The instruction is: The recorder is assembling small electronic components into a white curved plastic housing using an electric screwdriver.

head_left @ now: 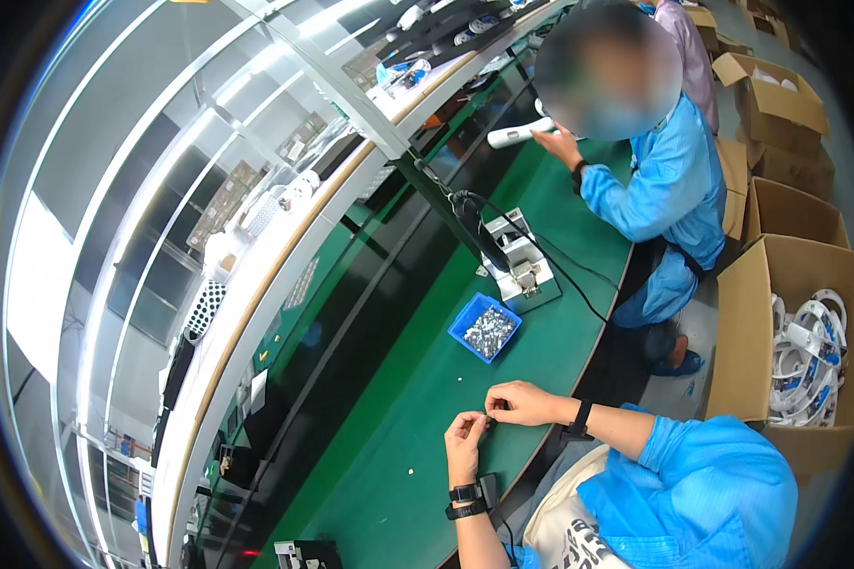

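Just over the green workbench (399, 474), my two hands meet with their fingertips together. My left hand (463, 444) is closed in a pinch, two black bands on its wrist. My right hand (524, 404), with one black band, pinches from the other side. Between the fingertips a small dark piece (489, 421) barely shows; its kind is too small to make out. Beyond my hands stands a blue plastic bin (463, 325) full of small metal parts (491, 332). Neither hand touches it.
A bench-top press-like machine (522, 266) with a black cable stands behind the bin. Further along, a co-worker in a blue smock (678, 180) holds a white handheld device (520, 133). Cardboard boxes (740, 332) line the right side. A raised shelf (247, 256) runs along the left.
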A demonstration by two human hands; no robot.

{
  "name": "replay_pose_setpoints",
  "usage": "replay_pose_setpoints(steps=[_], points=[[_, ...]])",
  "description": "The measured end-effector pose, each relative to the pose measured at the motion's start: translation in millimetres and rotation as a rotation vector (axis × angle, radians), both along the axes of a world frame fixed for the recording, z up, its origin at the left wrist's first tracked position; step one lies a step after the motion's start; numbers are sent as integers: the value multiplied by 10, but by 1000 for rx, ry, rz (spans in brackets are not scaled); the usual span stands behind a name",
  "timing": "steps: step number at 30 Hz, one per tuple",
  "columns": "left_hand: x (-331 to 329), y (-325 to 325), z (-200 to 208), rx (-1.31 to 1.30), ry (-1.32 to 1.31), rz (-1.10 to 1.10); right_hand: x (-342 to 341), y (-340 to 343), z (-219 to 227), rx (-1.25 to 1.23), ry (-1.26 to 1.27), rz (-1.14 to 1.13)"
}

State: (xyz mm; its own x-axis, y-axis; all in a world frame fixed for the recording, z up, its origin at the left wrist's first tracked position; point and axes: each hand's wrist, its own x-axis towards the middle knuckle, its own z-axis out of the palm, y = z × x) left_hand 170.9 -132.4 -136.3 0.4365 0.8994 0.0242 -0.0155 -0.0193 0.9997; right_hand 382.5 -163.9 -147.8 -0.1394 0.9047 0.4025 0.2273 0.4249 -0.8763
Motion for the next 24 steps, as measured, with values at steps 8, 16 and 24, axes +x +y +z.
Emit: replay_pose_setpoints(steps=[8,16,24], points=[[-84,8,-20,-10,17,26,-86,5,28,-33,-33,-46],[-53,-39,4,-22,-16,47,-58,-25,14,0,3,-25],[-42,46,-91,13,-1,-39,-42,-34,176,-98,-5,-29]])
